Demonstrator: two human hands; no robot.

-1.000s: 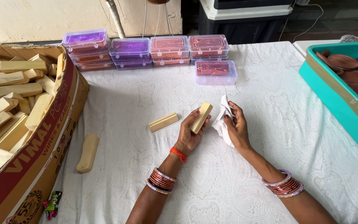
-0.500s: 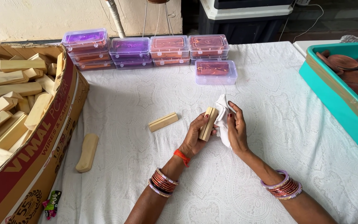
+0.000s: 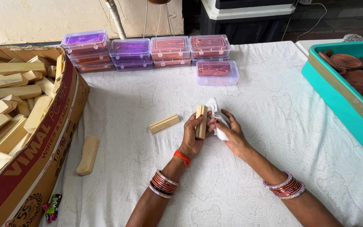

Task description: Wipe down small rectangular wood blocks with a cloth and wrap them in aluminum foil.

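Both hands stay closed: left hand (image 3: 192, 134) has turned wooden block (image 3: 201, 121) upright, right hand (image 3: 227, 132) holding white cloth (image 3: 216, 112).

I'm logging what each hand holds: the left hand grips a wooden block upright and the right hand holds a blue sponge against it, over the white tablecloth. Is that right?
Not quite. The right hand holds a white cloth, not a blue sponge. The rest stands: the left hand grips the wooden block upright over the white tablecloth, as the head view shows.
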